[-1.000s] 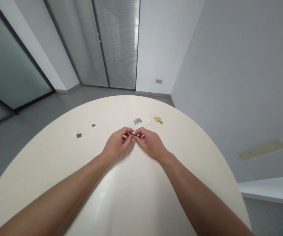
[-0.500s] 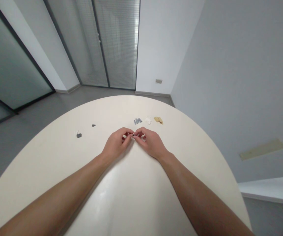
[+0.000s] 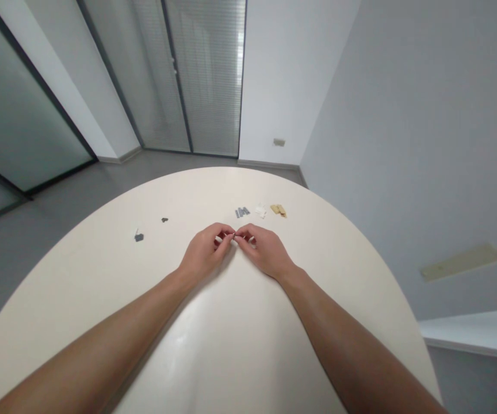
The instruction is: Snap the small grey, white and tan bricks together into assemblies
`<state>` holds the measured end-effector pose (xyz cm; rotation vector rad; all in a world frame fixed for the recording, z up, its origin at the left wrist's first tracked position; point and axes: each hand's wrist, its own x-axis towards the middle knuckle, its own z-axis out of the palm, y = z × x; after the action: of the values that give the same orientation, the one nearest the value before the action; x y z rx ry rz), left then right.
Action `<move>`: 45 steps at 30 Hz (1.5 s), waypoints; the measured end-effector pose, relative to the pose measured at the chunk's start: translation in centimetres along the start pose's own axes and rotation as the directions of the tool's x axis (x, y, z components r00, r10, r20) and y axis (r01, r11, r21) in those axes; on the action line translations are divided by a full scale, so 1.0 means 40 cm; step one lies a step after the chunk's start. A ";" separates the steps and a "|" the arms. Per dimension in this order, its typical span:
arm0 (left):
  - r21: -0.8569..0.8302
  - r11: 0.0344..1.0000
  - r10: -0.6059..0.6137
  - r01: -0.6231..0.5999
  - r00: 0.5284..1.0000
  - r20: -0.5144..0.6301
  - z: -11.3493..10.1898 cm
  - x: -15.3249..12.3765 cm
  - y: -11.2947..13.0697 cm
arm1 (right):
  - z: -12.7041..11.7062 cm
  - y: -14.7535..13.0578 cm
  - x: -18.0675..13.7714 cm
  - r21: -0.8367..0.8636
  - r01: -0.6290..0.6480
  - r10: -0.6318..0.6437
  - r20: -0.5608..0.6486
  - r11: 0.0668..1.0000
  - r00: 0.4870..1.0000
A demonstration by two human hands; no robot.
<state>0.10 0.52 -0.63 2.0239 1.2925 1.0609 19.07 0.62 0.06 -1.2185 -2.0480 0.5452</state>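
My left hand (image 3: 206, 248) and my right hand (image 3: 263, 248) meet fingertip to fingertip low over the white table (image 3: 226, 345). Both are closed in a pinch, thumb against forefinger. Between the tips shows a tiny dark piece (image 3: 233, 236), mostly hidden by the fingers and too small to name. Just beyond my hands lie several flat grey strips (image 3: 242, 212). Right of these are a little heap of white pieces (image 3: 260, 211) and a few tan flat pieces (image 3: 278, 210).
To the left on the table lie a dark grey piece (image 3: 139, 237) with a thin white bit beside it, and a small dark piece (image 3: 164, 219). The table's rounded far edge (image 3: 220, 168) faces a glass partition (image 3: 205, 80) and a white wall (image 3: 287, 75).
Almost nothing differs. Both hands keep their pinch in the same place, with only a very slight shift at the fingertips. The pieces on the table lie as before.
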 end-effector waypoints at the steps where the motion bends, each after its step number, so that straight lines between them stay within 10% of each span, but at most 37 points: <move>1: 0.001 1.000 0.001 -0.001 1.000 -0.001 0.000 0.000 0.000 | 0.000 0.001 0.000 0.005 -0.004 0.004 0.000 1.000 1.000; 45: 0.047 0.998 -0.033 0.031 0.999 0.034 -0.002 -0.002 -0.005 | -0.001 0.002 0.002 0.062 -0.023 0.024 -0.002 0.998 1.000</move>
<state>-0.11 0.52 -0.76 2.0394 1.3386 0.9858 19.12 0.73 0.08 -1.2074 -2.0019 0.6134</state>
